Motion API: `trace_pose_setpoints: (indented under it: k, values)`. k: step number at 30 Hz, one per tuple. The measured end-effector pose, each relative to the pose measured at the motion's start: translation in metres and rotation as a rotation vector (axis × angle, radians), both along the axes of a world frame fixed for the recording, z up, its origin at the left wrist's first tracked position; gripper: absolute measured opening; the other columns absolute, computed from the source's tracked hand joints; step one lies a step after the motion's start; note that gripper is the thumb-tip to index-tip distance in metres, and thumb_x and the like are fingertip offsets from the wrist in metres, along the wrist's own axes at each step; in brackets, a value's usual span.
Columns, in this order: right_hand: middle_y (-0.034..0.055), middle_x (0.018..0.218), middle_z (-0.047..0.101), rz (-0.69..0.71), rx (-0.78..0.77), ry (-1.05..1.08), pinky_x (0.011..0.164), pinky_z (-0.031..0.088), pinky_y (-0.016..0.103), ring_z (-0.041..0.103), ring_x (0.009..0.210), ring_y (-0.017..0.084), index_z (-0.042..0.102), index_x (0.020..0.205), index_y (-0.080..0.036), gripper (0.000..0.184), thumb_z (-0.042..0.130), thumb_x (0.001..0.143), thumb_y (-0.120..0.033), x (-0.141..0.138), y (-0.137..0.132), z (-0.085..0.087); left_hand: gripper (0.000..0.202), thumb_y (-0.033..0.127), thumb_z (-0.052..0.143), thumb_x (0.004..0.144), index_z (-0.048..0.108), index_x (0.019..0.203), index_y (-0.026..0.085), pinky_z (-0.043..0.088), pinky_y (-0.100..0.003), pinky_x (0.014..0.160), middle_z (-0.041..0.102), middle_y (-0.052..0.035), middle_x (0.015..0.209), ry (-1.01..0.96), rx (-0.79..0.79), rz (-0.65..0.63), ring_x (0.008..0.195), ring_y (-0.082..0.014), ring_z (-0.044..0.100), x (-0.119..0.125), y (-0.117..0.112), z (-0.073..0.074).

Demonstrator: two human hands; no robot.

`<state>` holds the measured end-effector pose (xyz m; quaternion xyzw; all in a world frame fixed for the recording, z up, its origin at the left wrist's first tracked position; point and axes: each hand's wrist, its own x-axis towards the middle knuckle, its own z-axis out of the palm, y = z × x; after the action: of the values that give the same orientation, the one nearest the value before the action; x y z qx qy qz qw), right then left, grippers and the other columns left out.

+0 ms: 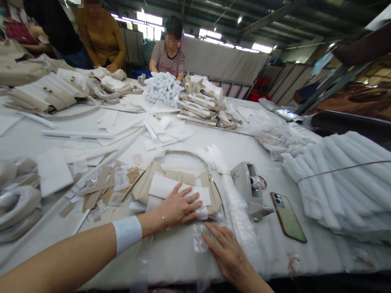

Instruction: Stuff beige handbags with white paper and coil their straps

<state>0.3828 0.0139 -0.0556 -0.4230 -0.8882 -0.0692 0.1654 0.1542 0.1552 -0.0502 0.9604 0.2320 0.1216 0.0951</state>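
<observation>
White cloth covers our long table (305, 256); one tied bundle of white foam rolls (342, 183) fills its right side. Near us, at centre, lies one beige handbag (146, 185). Our left hand (179, 207) presses flat, fingers spread, on white paper sheets (165, 185) across it. Our right hand (227, 254) rests flat, fingers loosely together, on clear plastic film (198, 240). One tape dispenser (249, 189) and one phone (287, 217) lie to the right.

A plain white band (126, 234) sits behind the left hand (179, 207) — both forearms bare.
</observation>
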Motion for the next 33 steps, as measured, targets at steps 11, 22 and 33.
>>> trace_pose_setpoints:
  k: [11,22,33]
  values:
    - [0.0046,0.097,0.072,-0.012,0.064,0.405,0.081,0.058,0.032,0.068,0.092,0.016,0.057,0.113,-0.022,0.046,0.034,0.081,0.002,-0.031,0.018,-0.012,0.043,0.051,0.032,0.096,0.045,0.132,0.031,0.02,-0.057,0.106,0.049,-0.0029,0.14,-0.003,0.057,-0.001,0.129,-0.0308,0.039,-0.001,-0.002,0.002]
    - [0.0053,0.091,0.072,-0.017,0.048,0.417,0.078,0.058,0.031,0.068,0.086,0.016,0.061,0.107,-0.021,0.05,0.031,0.075,0.003,-0.039,0.015,0.017,0.041,0.051,0.036,0.095,0.05,0.128,0.031,0.021,-0.054,0.106,0.053,-0.004,0.135,-0.034,0.141,-0.001,0.124,-0.0287,0.044,0.0,-0.001,-0.003]
    - [0.006,0.089,0.064,-0.209,-0.284,0.476,0.074,0.049,0.033,0.061,0.088,0.02,0.073,0.081,-0.024,0.022,0.051,0.08,-0.017,-0.032,0.098,0.037,0.034,0.045,0.038,0.095,0.062,0.11,0.027,0.023,-0.057,0.105,0.051,-0.0027,0.134,-0.029,0.136,-0.028,0.122,-0.0293,0.042,0.002,0.002,-0.002]
